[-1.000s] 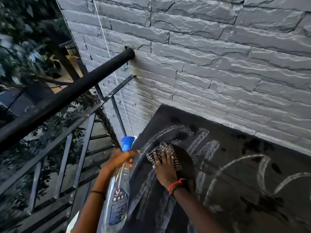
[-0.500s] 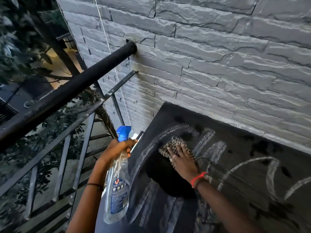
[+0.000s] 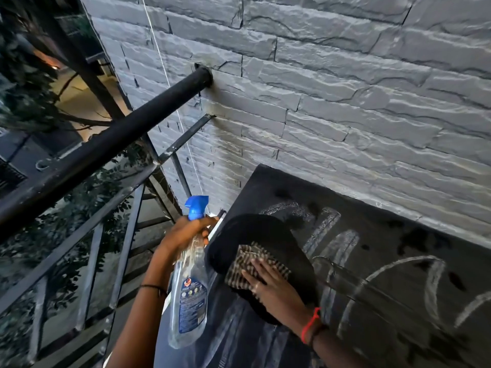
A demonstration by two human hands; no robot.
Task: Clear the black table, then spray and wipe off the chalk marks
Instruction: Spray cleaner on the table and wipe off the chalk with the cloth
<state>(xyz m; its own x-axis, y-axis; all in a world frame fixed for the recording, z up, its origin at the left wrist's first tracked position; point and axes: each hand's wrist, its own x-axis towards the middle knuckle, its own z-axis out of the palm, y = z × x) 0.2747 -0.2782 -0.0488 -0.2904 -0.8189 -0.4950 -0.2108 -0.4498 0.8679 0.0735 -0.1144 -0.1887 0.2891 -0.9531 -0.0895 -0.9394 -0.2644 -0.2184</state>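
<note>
A clear spray bottle (image 3: 190,296), its fill level unreadable, is gripped at the neck by the left hand (image 3: 186,232) beside the table (image 3: 265,181) edge. A checked cloth (image 3: 247,261) is pressed flat under the right hand (image 3: 271,285), fingers straight, on a wet dark patch. Chalk marks (image 3: 433,277) are seen further right, below a grey stone wall (image 3: 345,102).

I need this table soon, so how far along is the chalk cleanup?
Done: a dark wiped patch at the left end of the table. In hand: the right hand presses the cloth on that patch; the left hand holds the spray bottle. Left: chalk marks across the middle and right, still white.
</note>
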